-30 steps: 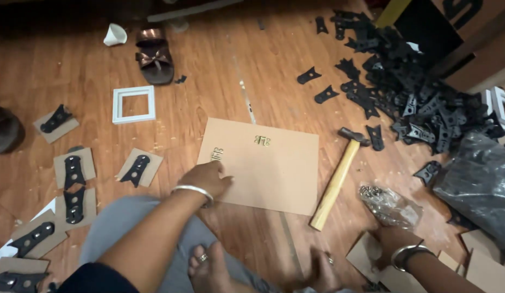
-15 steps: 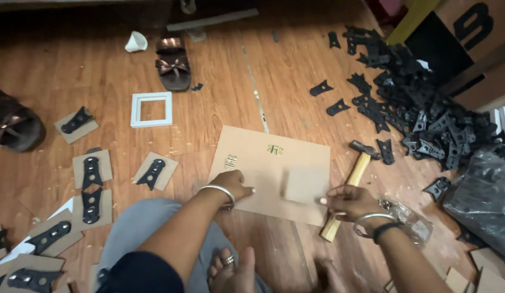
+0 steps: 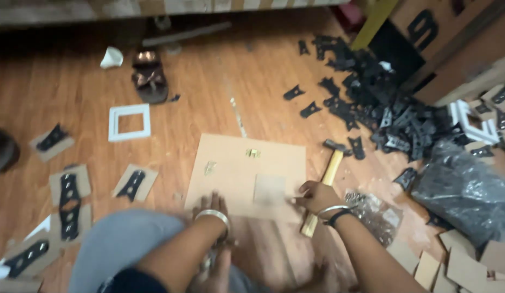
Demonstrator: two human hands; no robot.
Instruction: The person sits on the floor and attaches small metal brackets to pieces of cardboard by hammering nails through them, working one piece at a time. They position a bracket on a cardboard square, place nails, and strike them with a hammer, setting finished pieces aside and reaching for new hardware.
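Observation:
A large brown board [image 3: 231,163] lies flat on the wooden floor in front of me, with two small brass fittings [image 3: 253,153] on it. A small brown square [image 3: 269,188] lies on its near right part. My left hand [image 3: 212,209], with a silver bangle, rests flat on the board's near edge. Just right of the small square is my right hand [image 3: 316,196], fingers curled, over the handle of a wooden hammer [image 3: 331,165]. Blur hides whether its fingertips touch the square.
A heap of black metal brackets [image 3: 382,114] lies at the right, with a grey plastic bag [image 3: 464,190] and a clear bag of small parts [image 3: 374,211]. Brown squares bearing brackets [image 3: 71,187] lie at the left. A white frame [image 3: 130,121], a sandal [image 3: 149,76] and cardboard boxes [image 3: 453,49] are further off.
My right hand brought the small brown square onto the board, and the square now lies flat there beside the hand. My left hand slid back to the board's near edge.

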